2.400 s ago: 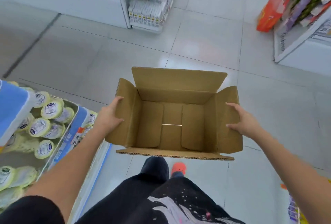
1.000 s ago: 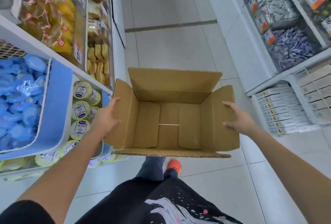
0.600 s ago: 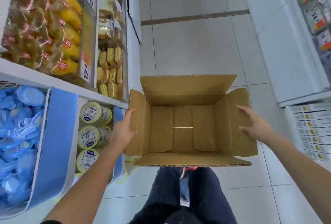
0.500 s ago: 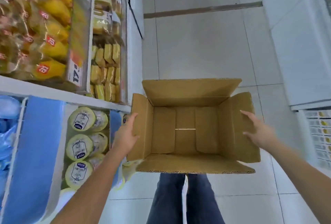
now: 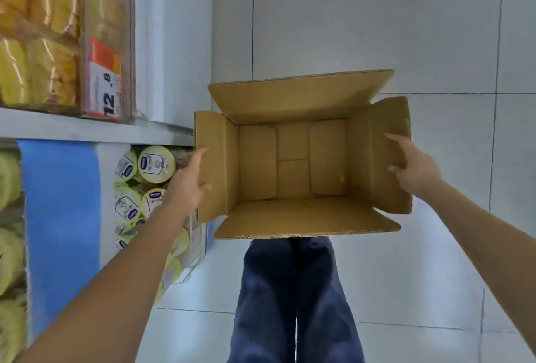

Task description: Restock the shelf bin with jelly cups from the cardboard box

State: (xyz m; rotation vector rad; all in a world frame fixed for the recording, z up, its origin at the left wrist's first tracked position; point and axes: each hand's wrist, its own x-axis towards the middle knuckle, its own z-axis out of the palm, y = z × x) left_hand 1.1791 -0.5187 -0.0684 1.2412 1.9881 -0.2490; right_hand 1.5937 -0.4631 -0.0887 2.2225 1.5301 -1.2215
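Left hand (image 5: 190, 185) flat against the outer face of the left flap of a cardboard box (image 5: 293, 159), fingers straight, thumb hooked over the flap's edge. Right hand (image 5: 413, 168) pressed against the right flap from the other side, fingers extended and slightly spread, thumb lower down. Box carried in the air between the two palms, above a pale tiled floor (image 5: 377, 23). All four flaps folded outward, far flap tilted up, near flap lying flat toward the viewer. Inside of box bare, only the brown bottom panels showing. Both forearms bare, reaching forward from the lower corners. Below the box, two legs in dark blue trousers (image 5: 293, 299)

To the left, just beside the box, a shelf bin (image 5: 191, 249) with a clear front wall, holding jelly cups (image 5: 156, 164) with pale yellow-green bodies and white lids carrying a dark blue oval mark, lying on their sides in a loose heap. Left forearm crossing in front of some of these cups. Further left, a blue divider panel (image 5: 62, 217), with more yellowish packs past it at the frame edge, blurred. Above, a grey shelf edge (image 5: 87, 127), and on the upper shelf blurred yellow and orange packets (image 5: 37, 35) behind a clear front with a red and white price tag (image 5: 103, 78) reading 12.8
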